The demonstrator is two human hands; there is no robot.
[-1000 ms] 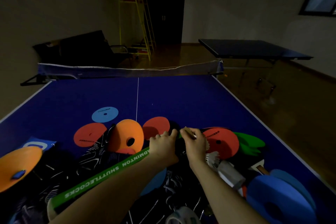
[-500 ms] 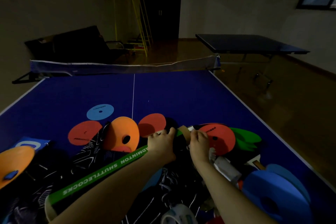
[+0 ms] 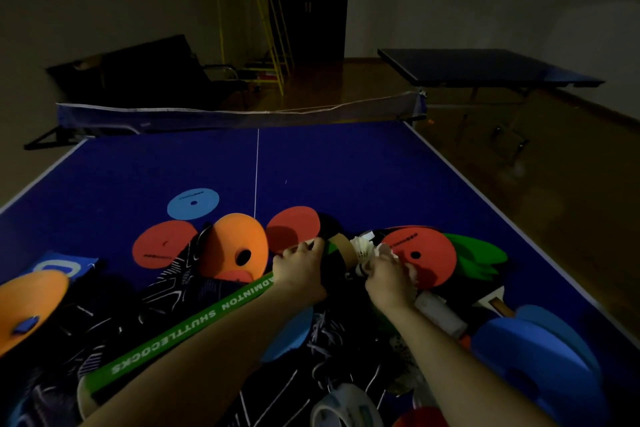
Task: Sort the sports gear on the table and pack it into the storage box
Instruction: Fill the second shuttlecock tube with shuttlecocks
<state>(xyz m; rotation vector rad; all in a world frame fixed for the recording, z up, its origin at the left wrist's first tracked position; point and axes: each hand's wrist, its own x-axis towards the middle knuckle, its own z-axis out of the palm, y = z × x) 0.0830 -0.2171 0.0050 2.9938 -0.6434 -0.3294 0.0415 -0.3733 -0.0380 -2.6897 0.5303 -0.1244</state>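
Gripping the shuttlecock tube (image 3: 194, 329) with left hand (image 3: 300, 270) fingers, right hand (image 3: 388, 276) pinches shuttlecocks (image 3: 363, 248).

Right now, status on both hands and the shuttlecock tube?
Left hand grips green shuttlecock tube near its open end. Right hand pinches white shuttlecock at the mouth. Orange disc crowds the right.
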